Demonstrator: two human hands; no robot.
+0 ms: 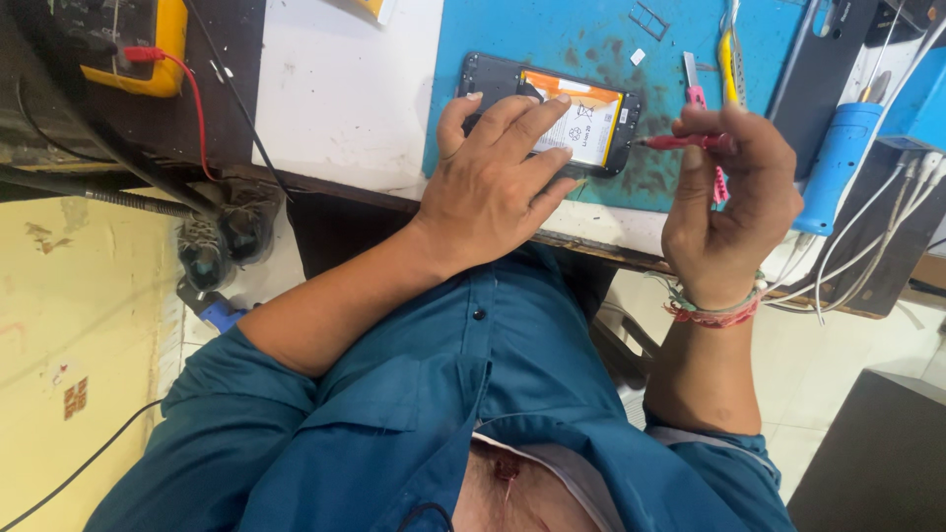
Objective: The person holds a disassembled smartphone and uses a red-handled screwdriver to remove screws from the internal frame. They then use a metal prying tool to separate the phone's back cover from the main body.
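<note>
Right hand [727, 212] up at the edge of the desk, its grip pinched tight on a thin red screwdriver [680, 142], thumb and fingertips closed round the handle, and the metal tip points left, right at the side edge of the opened phone [552, 113]. The left hand [493, 177] lies flat across that phone, fingers spread and pressing down, so its grip is open and splayed, holding nothing but pinning the phone in place. The phone lies back-up with its cover off: a black frame, and inside it a battery with an orange strip along the top and a white label below, partly hidden under the left fingers. It sits on a blue work mat [631, 59], worn and stained with brown patches, near the mat's front edge and close to the person's chest. Around the right wrist, a bundle of red and pale threads [719, 307]. Just beyond the right hand lie a pink-handled tool [696, 89] and yellow tweezers [729, 59], and to the right a blue cylindrical tool [838, 163] with white cables [867, 236] trailing off the desk [345, 99]. Far left, a yellow meter [148, 49] with a red lead [187, 89] plugged in, well apart from the phone. Blue shirt sleeves fill the foreground.
</note>
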